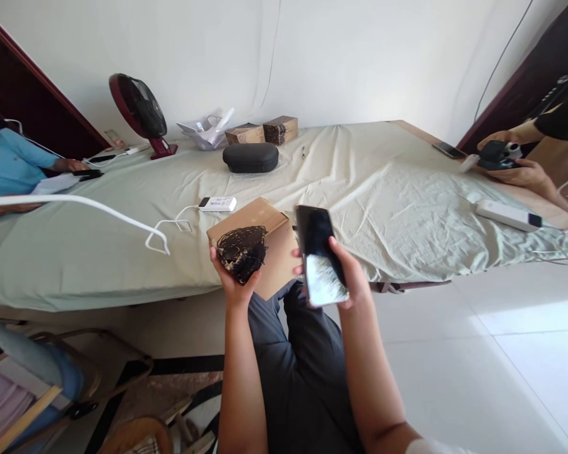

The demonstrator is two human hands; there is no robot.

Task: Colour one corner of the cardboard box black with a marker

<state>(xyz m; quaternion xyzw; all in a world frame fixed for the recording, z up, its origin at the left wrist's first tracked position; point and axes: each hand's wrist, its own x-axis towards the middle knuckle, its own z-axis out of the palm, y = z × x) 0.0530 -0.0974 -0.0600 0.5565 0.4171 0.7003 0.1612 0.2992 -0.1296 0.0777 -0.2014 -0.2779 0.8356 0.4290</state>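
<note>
Holding a cardboard box (pixel 278 249) by its black-marked left end, the left hand (pixel 239 289) spreads its fingers wide around it at the near edge of the table (pixel 388 214). The right hand (pixel 356 276) curls its fingers around a phone (pixel 318 233), just right of the box. Farther back, a black case (pixel 250 157) lies right of a fan (pixel 142 108).

cardboard boxes (pixel 278 252): 3 | phones (pixel 320 252): at least 2 | fan (pixel 142 104): 1 | black case (pixel 250 158): 1
</note>
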